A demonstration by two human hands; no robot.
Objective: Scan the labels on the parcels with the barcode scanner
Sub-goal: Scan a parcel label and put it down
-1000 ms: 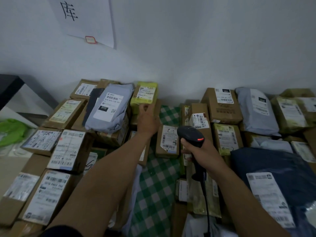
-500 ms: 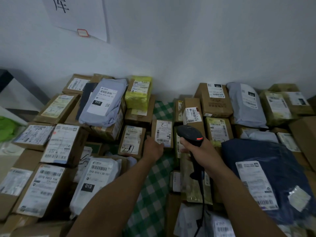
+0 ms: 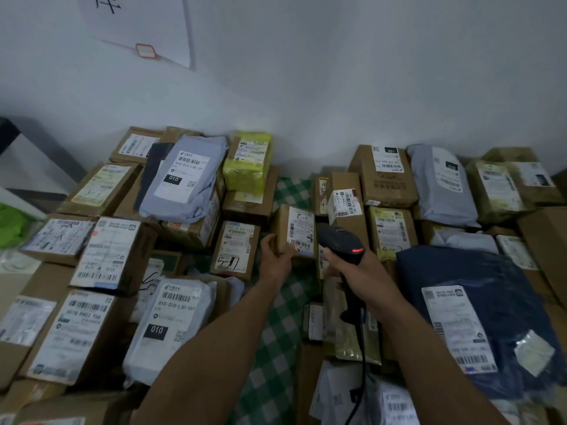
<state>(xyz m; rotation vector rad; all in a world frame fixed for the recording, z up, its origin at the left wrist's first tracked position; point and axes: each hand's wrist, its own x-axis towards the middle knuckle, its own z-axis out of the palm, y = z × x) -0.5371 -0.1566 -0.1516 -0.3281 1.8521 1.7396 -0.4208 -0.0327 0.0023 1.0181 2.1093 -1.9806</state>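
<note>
Many labelled parcels cover a green checked cloth against a white wall. My left hand grips the lower left corner of a small brown box with a white barcode label, in the middle of the pile. My right hand holds a black barcode scanner by its handle; a red light glows on its head, which sits just right of that box's label. The scanner's cable hangs down towards me.
A yellow-wrapped parcel lies on a box at the back. Grey mailer bags sit left and right. A dark blue bag lies at the right. A paper sign hangs on the wall.
My left hand drew back from the yellow parcel at the back and took hold of the small brown box. The scanner stayed near the middle.
</note>
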